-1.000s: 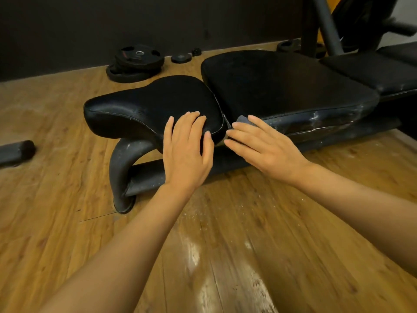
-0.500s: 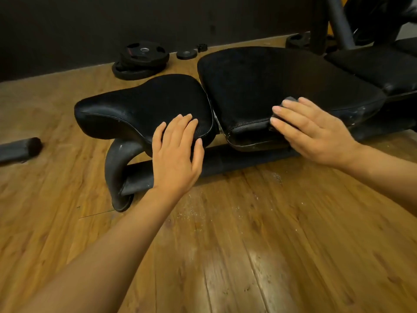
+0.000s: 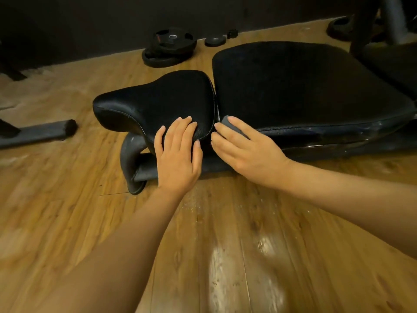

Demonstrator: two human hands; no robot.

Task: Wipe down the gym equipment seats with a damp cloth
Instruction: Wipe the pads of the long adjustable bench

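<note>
Mid-frame, I see right hand [image 3: 246,152] pressing grey cloth [image 3: 234,127] flat-fingered against bench pad [image 3: 304,86] edge; left hand [image 3: 178,154] flat on seat [image 3: 162,102]. Cloth's soft, limp: keep palming it.

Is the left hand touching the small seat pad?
Touching. The head view shows the left hand lying flat on the small seat pad, fingers over its near edge.

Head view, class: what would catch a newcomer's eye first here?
Two bare hands meet mid-frame at the near edge of a black bench: the left hand rests flat on the seat pad, the right hand presses a grey cloth against the long pad. Weight plates lie behind.
</note>
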